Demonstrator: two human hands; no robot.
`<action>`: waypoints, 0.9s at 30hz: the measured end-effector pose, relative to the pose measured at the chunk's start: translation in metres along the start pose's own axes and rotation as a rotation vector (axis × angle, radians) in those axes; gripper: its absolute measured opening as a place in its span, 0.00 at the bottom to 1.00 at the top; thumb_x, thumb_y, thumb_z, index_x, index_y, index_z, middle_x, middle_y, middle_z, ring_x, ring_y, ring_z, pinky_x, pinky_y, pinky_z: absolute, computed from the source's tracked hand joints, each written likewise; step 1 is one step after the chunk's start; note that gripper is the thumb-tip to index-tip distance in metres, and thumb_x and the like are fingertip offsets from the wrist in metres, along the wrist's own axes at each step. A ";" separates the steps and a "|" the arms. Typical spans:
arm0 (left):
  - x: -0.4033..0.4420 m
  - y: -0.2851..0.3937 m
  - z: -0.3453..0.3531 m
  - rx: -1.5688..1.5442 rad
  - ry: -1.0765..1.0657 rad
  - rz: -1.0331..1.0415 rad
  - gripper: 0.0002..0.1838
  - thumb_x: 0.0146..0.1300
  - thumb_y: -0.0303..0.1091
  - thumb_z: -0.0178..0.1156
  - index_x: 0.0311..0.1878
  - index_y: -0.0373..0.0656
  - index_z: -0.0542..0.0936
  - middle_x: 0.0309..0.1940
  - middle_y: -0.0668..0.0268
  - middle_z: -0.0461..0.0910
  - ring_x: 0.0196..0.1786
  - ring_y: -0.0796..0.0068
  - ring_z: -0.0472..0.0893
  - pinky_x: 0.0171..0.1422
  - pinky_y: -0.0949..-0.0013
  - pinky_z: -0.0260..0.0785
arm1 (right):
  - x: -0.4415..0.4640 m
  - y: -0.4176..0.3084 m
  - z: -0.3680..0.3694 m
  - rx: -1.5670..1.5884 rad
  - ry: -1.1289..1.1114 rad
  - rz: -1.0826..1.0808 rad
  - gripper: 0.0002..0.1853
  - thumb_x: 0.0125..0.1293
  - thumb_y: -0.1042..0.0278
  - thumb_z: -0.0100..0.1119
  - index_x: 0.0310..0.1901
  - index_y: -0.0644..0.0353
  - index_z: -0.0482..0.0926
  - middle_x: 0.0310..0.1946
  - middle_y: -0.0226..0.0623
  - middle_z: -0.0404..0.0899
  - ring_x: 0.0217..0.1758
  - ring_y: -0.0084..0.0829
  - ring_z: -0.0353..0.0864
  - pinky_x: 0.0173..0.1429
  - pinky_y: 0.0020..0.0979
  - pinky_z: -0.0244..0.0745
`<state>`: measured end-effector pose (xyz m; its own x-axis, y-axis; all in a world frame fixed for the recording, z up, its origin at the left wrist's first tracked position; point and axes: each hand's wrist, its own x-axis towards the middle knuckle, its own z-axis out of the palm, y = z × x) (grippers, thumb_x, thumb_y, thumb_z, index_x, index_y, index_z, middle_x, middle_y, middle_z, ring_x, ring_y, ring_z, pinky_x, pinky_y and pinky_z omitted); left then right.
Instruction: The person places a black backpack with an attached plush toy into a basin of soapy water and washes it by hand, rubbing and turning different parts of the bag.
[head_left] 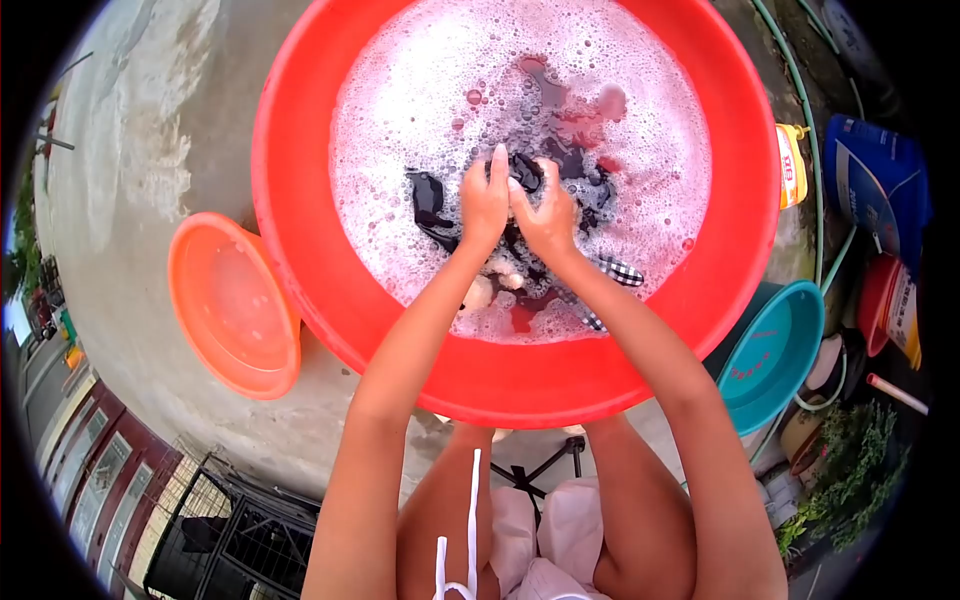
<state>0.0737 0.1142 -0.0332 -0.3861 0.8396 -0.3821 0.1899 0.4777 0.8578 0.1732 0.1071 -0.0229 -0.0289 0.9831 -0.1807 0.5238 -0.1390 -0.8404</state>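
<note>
Foamy water fills a large red basin point(510, 385) in front of me. Both hands are close together near its middle, thumbs almost touching. My left hand point(484, 205) and my right hand point(546, 214) are closed on a wet dark cloth point(525, 172) between them. More of the dark fabric point(430, 200) floats to the left of my left hand. A black-and-white checked cloth point(620, 271) pokes out of the suds below and right of my right hand. Something pale point(478, 294) lies in the water under my wrists, partly hidden.
An orange basin point(235, 305) leans by the red one on the left. At right are a teal basin point(770, 355), a yellow packet point(792, 165), a green hose point(803, 90), a blue container point(878, 185) and plants point(850, 480). A black wire rack point(250, 540) is at lower left.
</note>
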 end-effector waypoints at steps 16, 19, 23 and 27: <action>0.016 0.011 -0.001 0.440 -0.269 -0.302 0.31 0.65 0.54 0.36 0.43 0.31 0.76 0.45 0.41 0.73 0.53 0.42 0.70 0.57 0.55 0.59 | 0.045 0.031 0.014 -0.048 -0.301 0.514 0.34 0.57 0.41 0.42 0.49 0.69 0.72 0.50 0.61 0.71 0.57 0.51 0.68 0.62 0.37 0.59; 0.022 0.002 -0.018 0.400 -0.375 -0.124 0.31 0.63 0.56 0.40 0.38 0.30 0.74 0.39 0.41 0.76 0.48 0.43 0.73 0.53 0.54 0.63 | 0.048 0.006 -0.013 -0.016 -0.284 0.417 0.38 0.57 0.40 0.44 0.51 0.76 0.69 0.51 0.63 0.70 0.57 0.52 0.68 0.62 0.38 0.59; 0.007 0.046 -0.077 0.654 -0.339 0.255 0.26 0.59 0.52 0.52 0.46 0.35 0.73 0.39 0.44 0.76 0.45 0.46 0.74 0.49 0.56 0.66 | 0.059 0.005 -0.043 -0.083 -0.438 0.329 0.32 0.58 0.41 0.49 0.45 0.70 0.72 0.41 0.56 0.76 0.47 0.49 0.75 0.53 0.39 0.66; -0.016 0.091 -0.146 1.303 -0.321 0.274 0.36 0.47 0.55 0.63 0.50 0.33 0.69 0.33 0.51 0.78 0.40 0.54 0.78 0.43 0.55 0.69 | 0.049 0.001 -0.078 -0.240 -0.286 -0.134 0.31 0.58 0.48 0.55 0.58 0.58 0.63 0.54 0.48 0.67 0.58 0.44 0.66 0.60 0.39 0.61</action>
<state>-0.0348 0.1063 0.1011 -0.0081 0.8830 -0.4693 0.9984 0.0331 0.0451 0.2390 0.1648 0.0072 -0.3284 0.9132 -0.2412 0.6826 0.0529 -0.7289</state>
